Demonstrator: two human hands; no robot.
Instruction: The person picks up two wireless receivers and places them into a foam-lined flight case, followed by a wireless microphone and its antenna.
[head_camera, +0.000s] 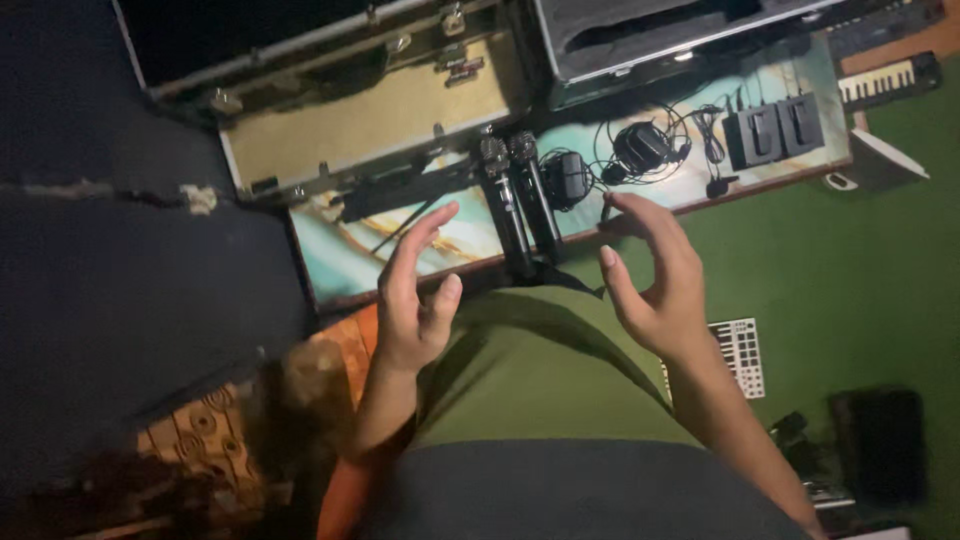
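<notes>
- 2 handheld microphones (520, 205) lie side by side, touching, on a marbled board (340, 260), their tails over its near edge and mesh heads pointing to its far edge.
- They look rigid, fairly heavy and smooth; the dark barrel is the sound place to grasp, not the dentable mesh.
- Left hand (412, 300) and right hand (655, 275) hover either side, fingers spread wide, holding nothing.
- Further along the board: 2 coiled cable bundles (640, 150), 2 black charger blocks (772, 130); at the far edge, 2 open cases (370, 120).

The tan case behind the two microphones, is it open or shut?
Open. The tan case lies with its lid raised behind it, so the bare tan lining shows. It looks empty, though the light is dim.
</notes>
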